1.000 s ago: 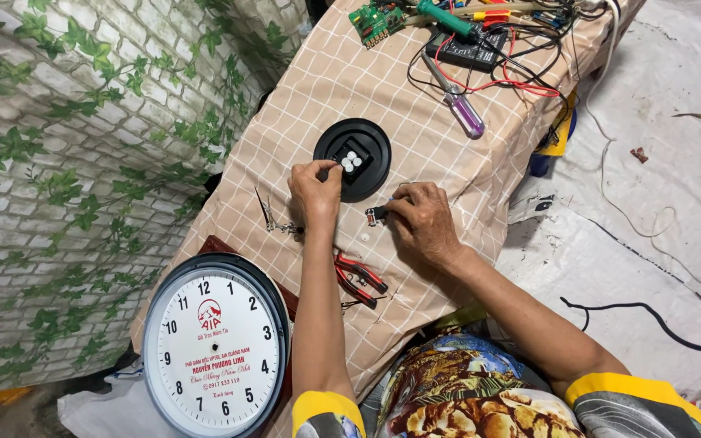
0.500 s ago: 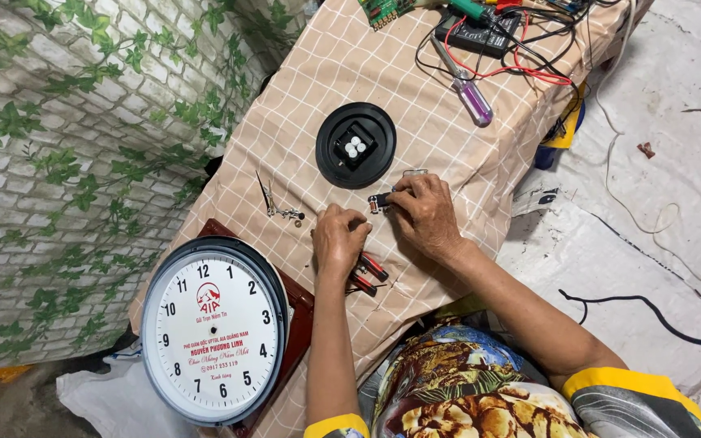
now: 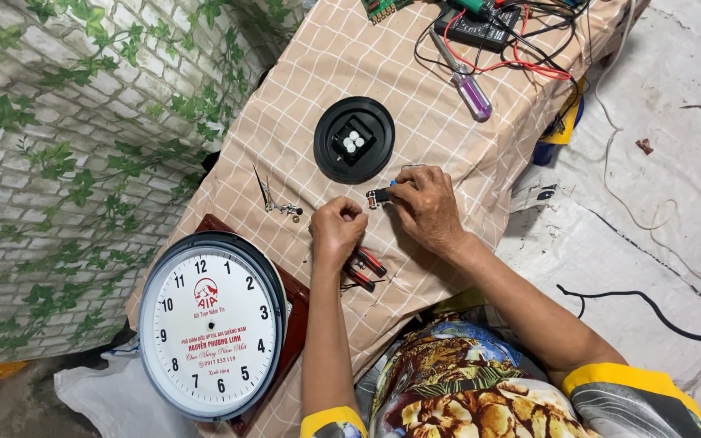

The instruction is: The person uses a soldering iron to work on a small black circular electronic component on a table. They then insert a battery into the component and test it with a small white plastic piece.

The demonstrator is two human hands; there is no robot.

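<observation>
two grips closed: left hand (image 3: 337, 231) fisted on red-handled pliers (image 3: 364, 268), right hand (image 3: 425, 207) pinching small black part (image 3: 379, 196) just right of it, above counter (image 3: 448, 138), long axis pointing left.

Beige surface (image 3: 342, 73) cloth with white grid lines; black round disc (image 3: 354, 139); white-faced clock (image 3: 211, 324), black-rimmed; pliers (image 3: 365, 270) with red-and-black handles, seemingly; purple-handled screwdriver (image 3: 474, 92); wall (image 3: 58, 162) of pale bricks with green ivy.
</observation>
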